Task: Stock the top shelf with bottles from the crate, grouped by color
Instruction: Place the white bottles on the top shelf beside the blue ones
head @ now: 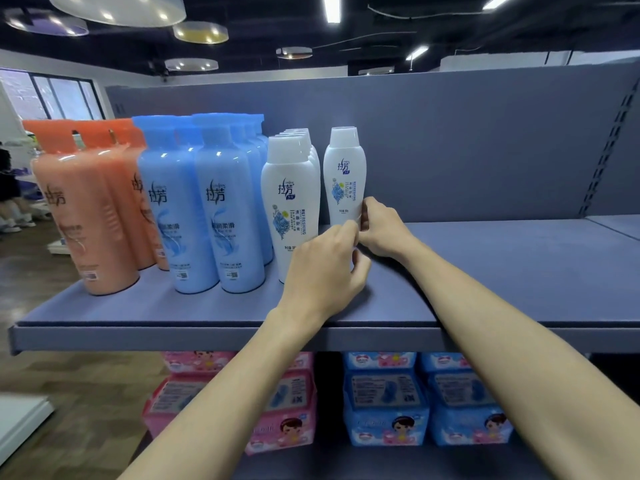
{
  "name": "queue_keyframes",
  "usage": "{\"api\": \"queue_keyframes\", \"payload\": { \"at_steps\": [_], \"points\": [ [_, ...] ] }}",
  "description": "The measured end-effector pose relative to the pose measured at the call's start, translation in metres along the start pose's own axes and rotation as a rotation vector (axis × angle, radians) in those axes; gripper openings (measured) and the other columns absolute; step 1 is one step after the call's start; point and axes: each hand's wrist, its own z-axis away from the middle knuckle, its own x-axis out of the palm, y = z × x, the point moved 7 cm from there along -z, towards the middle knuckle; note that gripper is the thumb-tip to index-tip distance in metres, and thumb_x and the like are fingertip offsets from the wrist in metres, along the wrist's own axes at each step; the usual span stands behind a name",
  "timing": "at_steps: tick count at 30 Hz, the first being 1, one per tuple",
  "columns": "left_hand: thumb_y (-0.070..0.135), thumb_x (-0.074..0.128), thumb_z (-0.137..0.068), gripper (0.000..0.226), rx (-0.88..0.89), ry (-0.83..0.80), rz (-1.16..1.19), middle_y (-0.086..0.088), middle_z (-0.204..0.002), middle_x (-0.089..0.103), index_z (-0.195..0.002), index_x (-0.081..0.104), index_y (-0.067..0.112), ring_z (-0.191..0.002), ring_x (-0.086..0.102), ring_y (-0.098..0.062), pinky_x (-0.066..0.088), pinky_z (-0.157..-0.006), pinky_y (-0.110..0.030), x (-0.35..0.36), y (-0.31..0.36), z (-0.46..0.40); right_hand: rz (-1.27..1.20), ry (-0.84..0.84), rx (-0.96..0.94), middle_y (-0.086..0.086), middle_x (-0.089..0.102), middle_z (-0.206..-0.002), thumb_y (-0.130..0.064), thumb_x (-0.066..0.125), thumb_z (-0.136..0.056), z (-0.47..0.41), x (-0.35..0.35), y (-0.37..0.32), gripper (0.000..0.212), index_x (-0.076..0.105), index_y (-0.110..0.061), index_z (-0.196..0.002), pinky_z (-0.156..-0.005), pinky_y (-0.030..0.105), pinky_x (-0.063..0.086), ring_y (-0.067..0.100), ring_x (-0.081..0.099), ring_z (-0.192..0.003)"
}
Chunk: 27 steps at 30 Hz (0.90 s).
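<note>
On the grey-blue top shelf (485, 271), the stock ran by colour from the left edge. First stood a cluster of tall orange plastic bottles with orange caps (100, 216), upright and pressed close together. Just beside them stood a block of tall light-blue plastic bottles with blue caps (204, 209), several deep. Next came a single file of smaller white plastic bottles with white caps (289, 202), running back toward the rear panel.

The left hand (325, 268) reached in front of that white row, its fingers curled; whether they gripped the base of the front bottle or only lay against it could not be told. To the right, one lone white plastic bottle with a blue flower label (344, 174) stood upright near the back of the shelf, apart from the row. The right hand (379, 228) held its lower part, fingers curled round its right side.

On the shelf below lay pink soft packs (284, 410) at left and blue soft packs (384, 410) at right.
</note>
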Motion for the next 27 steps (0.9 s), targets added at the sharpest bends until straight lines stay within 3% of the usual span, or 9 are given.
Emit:
{"api": "queue_keyframes", "payload": {
  "at_steps": [4,9,12,14,18,27],
  "points": [
    [0.020,0.052,-0.081,0.010,0.007,-0.016,-0.025,0.000,-0.067,0.052,-0.080,0.046,0.012,-0.058,0.048,-0.027,0.040,-0.049,-0.035,0.003,0.002,0.001,-0.033,0.030,0.018,0.002,0.065,-0.108,-0.024,0.075,-0.074,-0.001,-0.002,0.001,0.045,0.051,-0.013,-0.111,-0.086,0.040,0.055,0.021,0.063,-0.097],
    [0.020,0.052,-0.081,0.013,-0.008,-0.051,-0.086,0.000,-0.065,0.050,-0.076,0.040,0.015,-0.055,0.045,-0.026,0.035,-0.048,-0.032,0.005,0.000,0.000,-0.001,0.078,0.102,0.005,0.062,-0.105,-0.027,0.076,-0.070,0.008,-0.006,-0.006,0.050,0.047,-0.010,-0.108,-0.082,0.041,0.054,0.025,0.062,-0.093],
    [0.021,0.053,-0.081,0.017,-0.035,-0.074,-0.099,0.000,-0.063,0.051,-0.075,0.040,0.015,-0.054,0.043,-0.025,0.033,-0.048,-0.031,0.004,0.000,0.001,0.094,0.230,0.121,0.006,0.054,-0.100,-0.017,0.072,-0.075,0.026,-0.022,-0.019,0.041,0.040,-0.010,-0.099,-0.070,0.035,0.042,0.031,0.055,-0.089],
    [0.028,0.052,-0.082,0.019,-0.030,-0.073,-0.100,0.000,-0.062,0.051,-0.075,0.045,0.013,-0.054,0.048,-0.025,0.038,-0.047,-0.032,-0.001,0.004,0.000,0.175,0.285,0.093,0.009,0.051,-0.103,-0.008,0.067,-0.080,0.042,-0.033,-0.030,0.036,0.040,-0.009,-0.103,-0.071,0.035,0.037,0.034,0.053,-0.092],
    [0.044,0.047,-0.081,0.030,0.087,-0.026,-0.104,0.003,-0.062,0.051,-0.076,0.052,0.014,-0.054,0.050,-0.021,0.044,-0.045,-0.034,-0.017,0.022,0.009,0.324,0.231,-0.021,0.011,0.054,-0.110,-0.006,0.063,-0.082,0.083,-0.045,-0.046,0.039,0.043,-0.007,-0.115,-0.078,0.041,0.048,0.035,0.056,-0.097],
    [0.039,0.048,-0.081,0.025,0.209,0.042,-0.135,0.006,-0.068,0.053,-0.084,0.054,0.015,-0.062,0.053,-0.019,0.043,-0.044,-0.032,-0.056,0.045,0.043,0.421,0.233,-0.136,0.011,0.059,-0.109,-0.009,0.063,-0.082,0.155,-0.064,-0.064,0.037,0.045,-0.007,-0.115,-0.082,0.047,0.049,0.037,0.058,-0.097]
  ]
}}
